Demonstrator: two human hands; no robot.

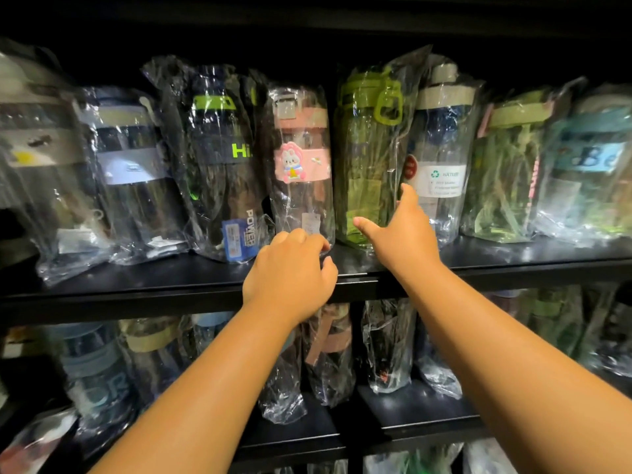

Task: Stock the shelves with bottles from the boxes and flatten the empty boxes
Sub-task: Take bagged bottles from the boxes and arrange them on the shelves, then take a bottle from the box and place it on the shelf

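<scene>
A black shelf (136,282) carries a row of water bottles wrapped in clear plastic bags. In the middle stands a pink-lidded bottle (301,159) with a rabbit sticker, and right of it a green bottle (369,155). My left hand (290,271) is at the foot of the pink bottle, fingers curled against the bottom of its bag. My right hand (400,234) reaches in with thumb and index finger spread, touching the lower side of the green bottle's bag. No boxes are in view.
A dark bottle (222,159) marked "Hi" stands left of the pink one, and a navy bottle (441,148) with a white label right of the green one. A lower shelf (427,422) holds more bagged bottles. The shelf above is dark.
</scene>
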